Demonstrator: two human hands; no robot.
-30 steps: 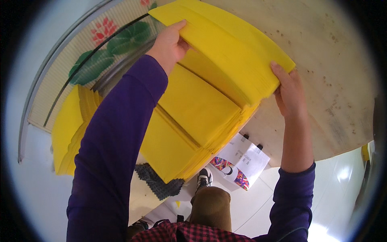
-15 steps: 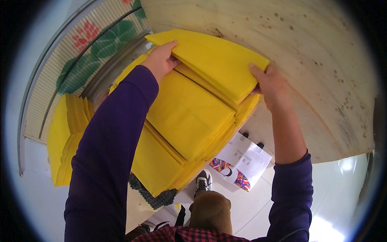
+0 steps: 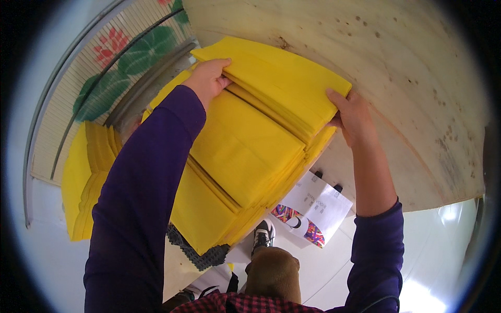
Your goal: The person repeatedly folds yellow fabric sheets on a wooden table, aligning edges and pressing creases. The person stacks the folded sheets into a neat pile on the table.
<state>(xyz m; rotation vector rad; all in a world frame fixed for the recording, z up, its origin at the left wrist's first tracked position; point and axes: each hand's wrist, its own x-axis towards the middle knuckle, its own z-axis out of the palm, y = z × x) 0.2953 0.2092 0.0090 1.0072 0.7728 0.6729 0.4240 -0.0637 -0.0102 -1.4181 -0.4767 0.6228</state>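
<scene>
A thick bundle of folded yellow sheets (image 3: 276, 78) lies at the top of a long overlapping stack of yellow sheets (image 3: 235, 156) on a pale wooden table (image 3: 407, 68). My left hand (image 3: 209, 79) grips the bundle's left end, fingers tucked under its edge. My right hand (image 3: 352, 116) grips the bundle's right corner at the table's edge. Both arms wear purple sleeves.
Another pile of yellow sheets (image 3: 83, 177) lies at the left beside a mat with red flowers and green leaves (image 3: 125, 62). Below the table edge are a white printed paper bag (image 3: 313, 208) on a pale floor, a dark patterned object (image 3: 201, 253), and my shoe (image 3: 264, 233).
Both hands have drawn the top yellow bundle toward me and squared it on the stack; the view has tilted so the stack sits lower and nearer.
</scene>
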